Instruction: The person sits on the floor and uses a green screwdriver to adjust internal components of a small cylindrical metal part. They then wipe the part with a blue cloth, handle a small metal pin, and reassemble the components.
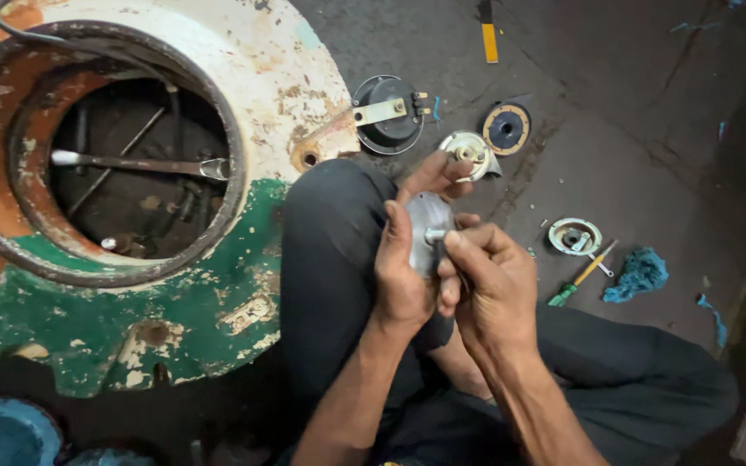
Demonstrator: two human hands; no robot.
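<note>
Holding grey metal disc (425,226) in left hand (403,276) grip; right hand (489,285) pinching small pin (435,234) at disc centre.

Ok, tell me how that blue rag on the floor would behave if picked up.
The blue rag lies crumpled in loose folds, so it would likely hang limp and floppy. It looks like thin cloth, probably light. On the grimy floor it would more likely drag or bunch than slide.
</note>
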